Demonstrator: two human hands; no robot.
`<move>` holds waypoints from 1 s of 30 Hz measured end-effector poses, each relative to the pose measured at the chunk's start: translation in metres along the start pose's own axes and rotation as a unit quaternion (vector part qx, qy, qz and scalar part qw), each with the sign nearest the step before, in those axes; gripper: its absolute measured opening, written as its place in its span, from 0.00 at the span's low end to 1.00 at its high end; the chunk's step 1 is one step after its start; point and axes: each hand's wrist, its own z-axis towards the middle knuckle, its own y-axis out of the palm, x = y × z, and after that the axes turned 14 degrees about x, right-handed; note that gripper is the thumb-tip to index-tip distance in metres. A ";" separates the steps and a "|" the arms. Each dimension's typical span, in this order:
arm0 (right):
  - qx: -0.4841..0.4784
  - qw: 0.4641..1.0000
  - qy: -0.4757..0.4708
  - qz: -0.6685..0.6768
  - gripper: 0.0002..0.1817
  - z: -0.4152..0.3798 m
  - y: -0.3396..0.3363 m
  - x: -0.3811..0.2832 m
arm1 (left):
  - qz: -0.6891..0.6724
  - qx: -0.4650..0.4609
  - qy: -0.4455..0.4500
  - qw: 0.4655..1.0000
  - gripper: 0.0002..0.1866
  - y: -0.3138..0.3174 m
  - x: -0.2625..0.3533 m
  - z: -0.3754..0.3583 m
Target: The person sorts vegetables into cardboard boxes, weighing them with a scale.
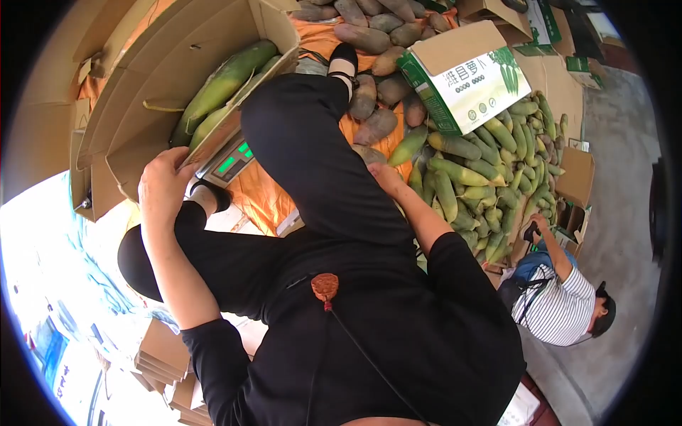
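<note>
At the left, my left hand (162, 177) has its fingers closed on the near edge of an open cardboard box (135, 135). Long green radishes (224, 85) lie inside this box. Against the box's near side is a scale (231, 160) with lit green digits. My right hand (386, 177) reaches down past my knee, right beside a green radish (410, 144) and a brownish-purple root (369, 154). Its fingertips are hidden, and I cannot tell whether it holds anything.
A heap of green radishes (490, 170) fills the right side, with a printed white and green carton (465, 78) on it. More brownish-purple roots (376, 39) lie on orange sheeting (263, 195). Another person (558, 298) in a striped shirt is at the right. Flattened cardboard (162, 351) is stacked lower left.
</note>
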 end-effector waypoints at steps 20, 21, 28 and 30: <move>0.185 0.869 0.250 -0.384 0.39 -0.054 -0.105 0.085 | 0.030 -0.017 -0.013 0.999 0.15 0.003 -0.006 0.002; 0.163 0.874 0.221 -0.401 0.40 -0.053 -0.103 0.078 | 0.038 -0.026 -0.017 0.999 0.15 0.002 -0.006 0.003; 0.201 0.938 -0.021 -0.281 0.40 -0.029 -0.094 0.044 | 0.045 -0.010 0.006 0.999 0.14 -0.001 -0.009 0.000; 0.224 0.943 -0.071 -0.237 0.38 -0.017 -0.096 0.030 | 0.045 -0.012 0.003 0.999 0.14 -0.002 -0.011 -0.001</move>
